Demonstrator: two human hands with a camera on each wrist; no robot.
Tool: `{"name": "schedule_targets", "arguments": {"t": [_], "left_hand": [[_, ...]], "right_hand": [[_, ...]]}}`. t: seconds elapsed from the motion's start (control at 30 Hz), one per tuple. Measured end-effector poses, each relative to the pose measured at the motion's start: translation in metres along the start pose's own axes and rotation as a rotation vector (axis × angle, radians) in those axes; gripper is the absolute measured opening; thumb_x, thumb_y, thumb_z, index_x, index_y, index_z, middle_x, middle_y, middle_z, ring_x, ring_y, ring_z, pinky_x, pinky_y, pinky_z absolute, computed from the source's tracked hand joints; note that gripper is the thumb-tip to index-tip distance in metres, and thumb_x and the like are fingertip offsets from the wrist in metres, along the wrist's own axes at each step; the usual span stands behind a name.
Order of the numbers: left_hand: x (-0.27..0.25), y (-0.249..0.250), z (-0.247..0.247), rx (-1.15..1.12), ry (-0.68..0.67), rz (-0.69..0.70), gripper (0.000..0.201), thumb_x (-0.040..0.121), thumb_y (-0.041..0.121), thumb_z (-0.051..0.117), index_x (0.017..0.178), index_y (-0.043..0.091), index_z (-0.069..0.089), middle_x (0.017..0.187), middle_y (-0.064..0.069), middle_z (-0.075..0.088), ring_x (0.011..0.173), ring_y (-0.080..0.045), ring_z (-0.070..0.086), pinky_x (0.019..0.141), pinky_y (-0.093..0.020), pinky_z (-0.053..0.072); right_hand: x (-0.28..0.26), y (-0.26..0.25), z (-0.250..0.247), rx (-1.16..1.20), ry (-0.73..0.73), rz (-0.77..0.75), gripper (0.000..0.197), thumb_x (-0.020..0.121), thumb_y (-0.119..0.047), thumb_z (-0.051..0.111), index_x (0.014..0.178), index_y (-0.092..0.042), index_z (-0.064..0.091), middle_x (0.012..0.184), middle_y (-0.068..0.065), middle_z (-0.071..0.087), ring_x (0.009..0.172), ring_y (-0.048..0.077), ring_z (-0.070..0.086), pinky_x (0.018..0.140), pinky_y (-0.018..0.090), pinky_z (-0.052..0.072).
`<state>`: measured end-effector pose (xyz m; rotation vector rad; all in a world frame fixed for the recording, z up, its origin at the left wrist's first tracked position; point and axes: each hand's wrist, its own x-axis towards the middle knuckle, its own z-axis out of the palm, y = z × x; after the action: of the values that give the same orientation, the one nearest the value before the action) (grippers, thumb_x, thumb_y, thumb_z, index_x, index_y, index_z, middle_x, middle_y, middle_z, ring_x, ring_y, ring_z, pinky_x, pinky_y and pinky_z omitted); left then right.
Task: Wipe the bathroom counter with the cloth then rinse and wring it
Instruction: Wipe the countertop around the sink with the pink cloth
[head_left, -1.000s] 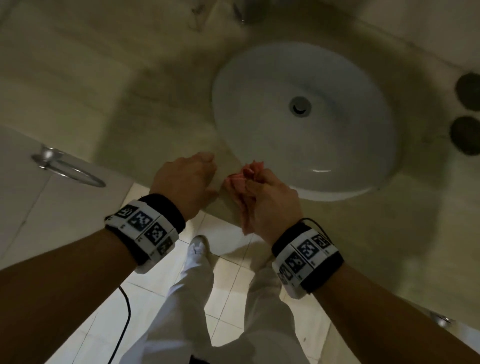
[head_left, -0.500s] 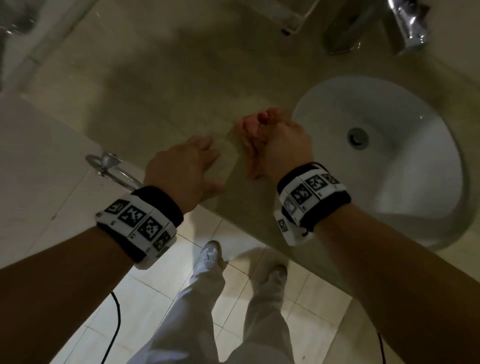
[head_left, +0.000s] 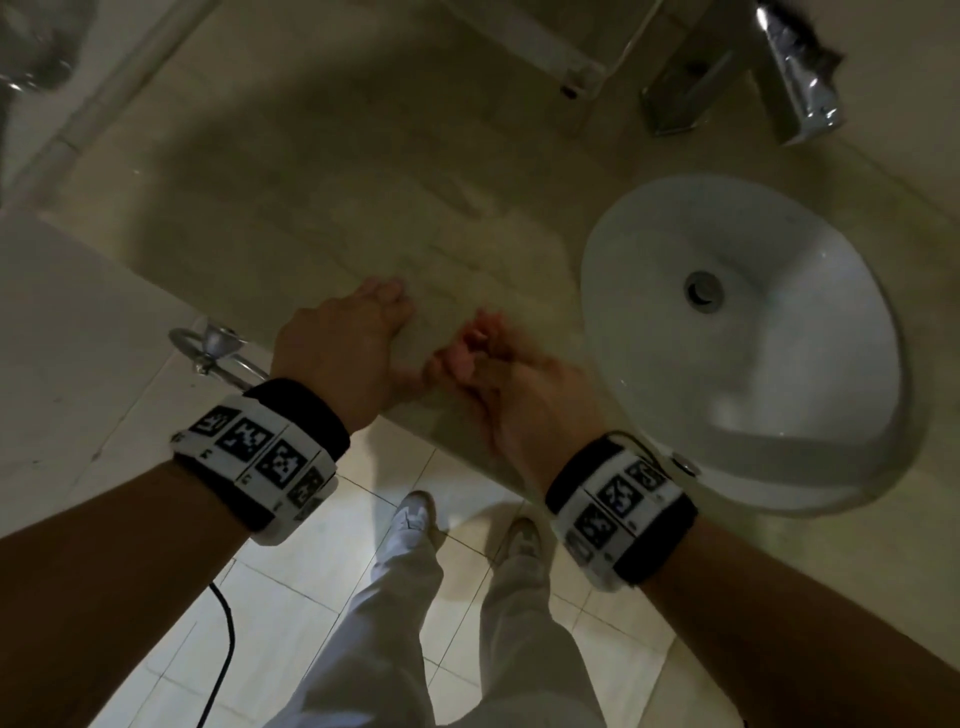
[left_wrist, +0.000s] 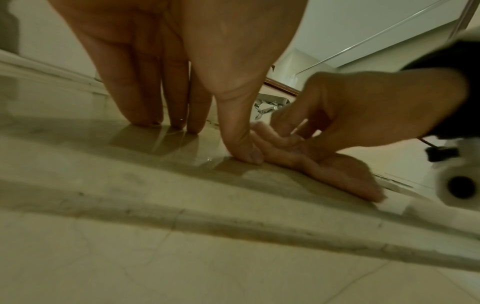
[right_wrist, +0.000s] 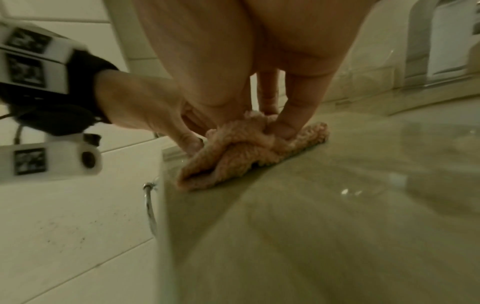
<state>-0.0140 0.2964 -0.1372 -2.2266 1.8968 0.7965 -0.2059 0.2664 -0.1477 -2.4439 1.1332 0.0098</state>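
The right hand (head_left: 524, 395) has its fingers curled down into one bunched pink cloth (right_wrist: 249, 152), pinching it against the tabletop (head_left: 322, 218) close to the front edge. The cloth lies crumpled, one folded end reaching toward that edge. Just to its left the left hand (head_left: 348, 348) rests with straight fingers side by side, fingertips and thumb pressed flat on the stone; the thumb tip (left_wrist: 249, 154) touches the cloth. Both hands sit near each other, each wrist wearing a band with black-and-white markers.

To the right, one white oval basin (head_left: 831, 426) is sunk into the tabletop, with one round drain (head_left: 704, 291) in it, well apart from the cloth. Behind the basin stands one shiny tap (head_left: 800, 88). To the left the tabletop ends at a white tiled wall carrying one metal ring (head_left: 218, 353).

The stretch of stone behind the hands, up to the back wall, is bare and shows wet streaks. Below the front edge are pale floor tiles, two legs in light trousers, two shoes and one dark cable (head_left: 223, 654).
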Motion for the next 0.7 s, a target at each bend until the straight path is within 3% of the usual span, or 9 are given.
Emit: {"name": "schedule_targets", "arguments": {"t": [0.07, 0.17, 0.2, 0.27, 0.37, 0.5, 0.6, 0.67, 0.7], "left_hand": [[0.001, -0.003, 0.002, 0.008, -0.004, 0.008, 0.081, 0.077, 0.063, 0.063, 0.146, 0.028, 0.036, 0.16, 0.009, 0.022, 0.142, -0.018, 0.032, 0.099, -0.043, 0.04], [0.003, -0.004, 0.004, 0.007, -0.026, 0.015, 0.084, 0.077, 0.063, 0.063, 0.147, 0.028, 0.033, 0.16, 0.008, 0.02, 0.143, -0.018, 0.03, 0.1, -0.043, 0.039], [0.003, -0.004, 0.004, 0.004, -0.029, 0.016, 0.084, 0.077, 0.062, 0.064, 0.147, 0.028, 0.032, 0.16, 0.008, 0.021, 0.141, -0.019, 0.033, 0.099, -0.043, 0.039], [0.005, -0.005, 0.004, -0.003, -0.032, 0.013, 0.084, 0.077, 0.062, 0.064, 0.146, 0.026, 0.032, 0.159, 0.006, 0.023, 0.139, -0.021, 0.037, 0.097, -0.043, 0.041], [0.007, -0.007, 0.007, 0.001, -0.046, 0.01, 0.089, 0.074, 0.064, 0.064, 0.147, 0.026, 0.03, 0.158, 0.002, 0.026, 0.136, -0.024, 0.042, 0.098, -0.045, 0.041], [0.007, -0.012, 0.0, 0.043, -0.086, 0.038, 0.089, 0.073, 0.063, 0.067, 0.148, 0.029, 0.03, 0.161, 0.006, 0.019, 0.134, -0.027, 0.042, 0.102, -0.044, 0.04], [0.005, -0.013, -0.007, 0.098, -0.08, 0.044, 0.079, 0.075, 0.055, 0.071, 0.143, 0.031, 0.039, 0.156, 0.005, 0.032, 0.122, -0.032, 0.051, 0.096, -0.042, 0.043], [0.004, -0.012, -0.009, 0.13, -0.047, 0.044, 0.06, 0.079, 0.046, 0.07, 0.134, 0.032, 0.049, 0.138, 0.0, 0.052, 0.107, -0.032, 0.057, 0.08, -0.036, 0.041], [0.003, -0.011, -0.01, 0.138, -0.037, 0.043, 0.053, 0.08, 0.042, 0.068, 0.129, 0.032, 0.052, 0.13, -0.001, 0.056, 0.101, -0.032, 0.058, 0.074, -0.035, 0.037]], "right_hand": [[-0.013, 0.007, -0.006, -0.009, 0.078, 0.024, 0.017, 0.088, -0.04, 0.06, 0.099, -0.04, 0.073, 0.112, -0.002, 0.069, 0.071, 0.021, 0.069, 0.061, 0.024, 0.051], [-0.008, 0.03, -0.016, -0.088, 0.134, 0.15, 0.012, 0.084, -0.029, 0.07, 0.077, -0.038, 0.073, 0.078, -0.023, 0.065, 0.068, 0.0, 0.059, 0.064, 0.012, 0.04], [0.001, 0.035, -0.024, -0.128, 0.134, 0.154, 0.014, 0.086, -0.03, 0.069, 0.076, -0.038, 0.073, 0.078, -0.026, 0.06, 0.071, -0.004, 0.053, 0.069, 0.011, 0.036], [0.02, 0.04, -0.036, -0.104, 0.085, 0.121, 0.012, 0.09, -0.035, 0.063, 0.09, -0.031, 0.075, 0.095, -0.018, 0.053, 0.087, 0.002, 0.046, 0.075, 0.013, 0.03], [0.058, 0.048, -0.043, -0.124, 0.005, 0.201, 0.022, 0.083, -0.036, 0.067, 0.099, -0.022, 0.071, 0.113, 0.005, 0.06, 0.101, 0.028, 0.058, 0.084, 0.032, 0.049], [0.09, 0.042, -0.038, -0.165, -0.083, 0.172, 0.031, 0.084, -0.038, 0.064, 0.114, -0.033, 0.065, 0.134, 0.002, 0.051, 0.111, 0.03, 0.058, 0.087, 0.039, 0.052], [0.086, 0.011, -0.017, -0.166, -0.041, -0.058, 0.017, 0.092, -0.051, 0.047, 0.106, -0.05, 0.057, 0.124, -0.005, 0.058, 0.106, 0.02, 0.06, 0.085, 0.04, 0.054], [0.075, -0.003, -0.003, -0.196, 0.026, -0.149, 0.022, 0.089, -0.051, 0.048, 0.106, -0.045, 0.059, 0.116, -0.007, 0.064, 0.106, 0.019, 0.062, 0.09, 0.044, 0.052], [0.068, -0.012, 0.004, -0.15, 0.015, -0.104, 0.025, 0.088, -0.041, 0.053, 0.112, -0.04, 0.062, 0.121, -0.003, 0.064, 0.109, 0.024, 0.062, 0.092, 0.048, 0.051]]}}
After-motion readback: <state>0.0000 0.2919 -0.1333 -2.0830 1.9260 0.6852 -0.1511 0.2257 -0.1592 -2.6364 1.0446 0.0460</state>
